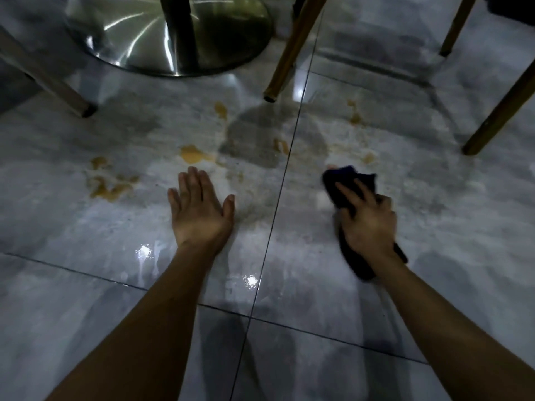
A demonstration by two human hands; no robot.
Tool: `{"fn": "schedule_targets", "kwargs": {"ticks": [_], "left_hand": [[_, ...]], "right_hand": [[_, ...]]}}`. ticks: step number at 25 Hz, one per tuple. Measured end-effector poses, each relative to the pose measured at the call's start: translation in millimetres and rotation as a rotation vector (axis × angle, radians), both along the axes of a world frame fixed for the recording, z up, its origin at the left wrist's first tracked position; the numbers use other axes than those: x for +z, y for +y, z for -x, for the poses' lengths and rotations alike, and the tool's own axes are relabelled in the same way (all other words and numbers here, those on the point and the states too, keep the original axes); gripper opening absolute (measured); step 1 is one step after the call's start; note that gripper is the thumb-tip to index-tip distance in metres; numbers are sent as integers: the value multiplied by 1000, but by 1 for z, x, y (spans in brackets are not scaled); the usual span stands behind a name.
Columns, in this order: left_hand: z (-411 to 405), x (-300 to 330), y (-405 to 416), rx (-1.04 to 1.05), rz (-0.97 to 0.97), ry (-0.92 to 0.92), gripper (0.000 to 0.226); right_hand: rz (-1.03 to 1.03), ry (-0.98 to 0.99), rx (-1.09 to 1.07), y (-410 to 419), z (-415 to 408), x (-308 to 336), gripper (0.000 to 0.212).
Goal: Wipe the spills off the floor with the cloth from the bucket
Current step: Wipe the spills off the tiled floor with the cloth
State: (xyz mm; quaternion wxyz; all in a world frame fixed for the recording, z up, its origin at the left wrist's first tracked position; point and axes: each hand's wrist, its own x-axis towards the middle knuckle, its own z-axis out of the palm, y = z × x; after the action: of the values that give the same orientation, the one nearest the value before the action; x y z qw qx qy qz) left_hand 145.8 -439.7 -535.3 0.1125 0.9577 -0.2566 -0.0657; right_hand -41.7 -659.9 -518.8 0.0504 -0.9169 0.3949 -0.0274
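The right hand (367, 224) has its grip closed on the dark cloth (351, 183), pressing it on the floor (86, 241). The left hand (199, 209) lies flat and open near yellow spills (192, 154).

Glossy grey tile floor (86, 285), chair legs (292, 50) — metal table base (130, 36)

Right hand (367, 224) presses dark cloth (351, 183) on floor (86, 241); left hand (199, 209) flat beside spills (192, 154)

Glossy tile floor (86, 299): brown spills (192, 154), cloth (351, 183).
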Motion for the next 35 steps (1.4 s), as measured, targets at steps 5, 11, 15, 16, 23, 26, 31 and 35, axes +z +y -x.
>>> {"fn": "schedule_targets", "kwargs": {"ticks": [5, 11, 15, 16, 23, 26, 31, 35], "left_hand": [[1, -6, 2, 32, 29, -50, 76], [0, -5, 0, 61, 22, -58, 76], [1, -5, 0, 58, 31, -51, 76], [1, -5, 0, 60, 38, -55, 76], [1, -10, -1, 76, 19, -86, 78], [2, -10, -2, 86, 28, -104, 78], [3, -5, -5, 84, 44, -61, 77], [6, -2, -4, 82, 71, -58, 77]], "right_hand": [[-124, 15, -392, -64, -72, 8, 55], [-95, -23, 115, 18, -146, 2, 54], [-5, -99, 313, 9, -76, 2, 51], [24, -122, 213, -11, -66, 2, 50], [-144, 59, -291, -163, -164, 4, 57], [-101, -8, -149, -144, -187, -1, 55], [16, -70, 75, -20, -127, -2, 52], [-32, 5, 157, 42, -58, -8, 53]]}}
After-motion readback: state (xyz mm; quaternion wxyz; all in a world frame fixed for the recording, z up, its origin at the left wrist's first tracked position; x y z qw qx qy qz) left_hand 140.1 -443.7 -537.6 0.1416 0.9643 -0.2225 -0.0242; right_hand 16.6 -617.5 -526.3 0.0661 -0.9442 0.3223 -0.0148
